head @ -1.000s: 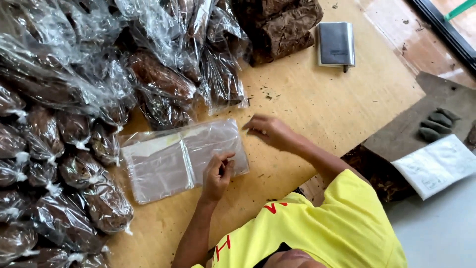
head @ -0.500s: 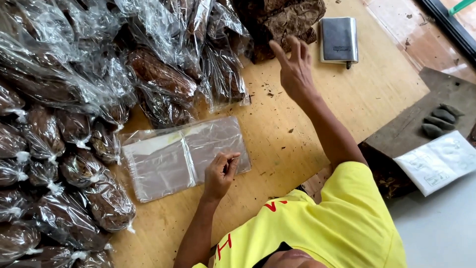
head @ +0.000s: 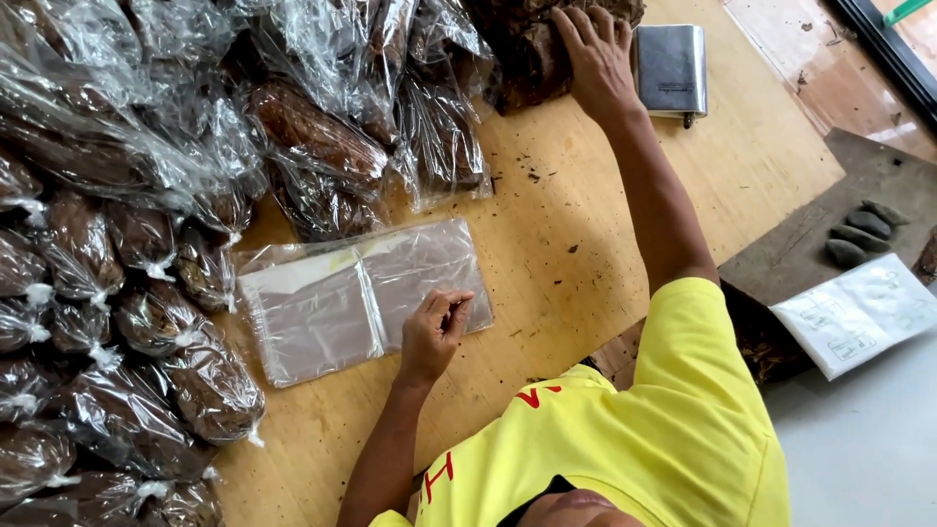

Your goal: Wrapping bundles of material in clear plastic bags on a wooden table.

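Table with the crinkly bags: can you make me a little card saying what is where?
Left hand: fingers curled, resting on the flat clear bags
Right hand: spread open on the brown block
Beside the block: grey case
Piled at the side: filled bags of brown stuff
Underneath: wooden table

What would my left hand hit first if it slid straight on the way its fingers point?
The left hand already rests on the flat clear bags. Straight on, it would cross their far edge and a short strip of bare table, then probably meet the filled bags of brown material.
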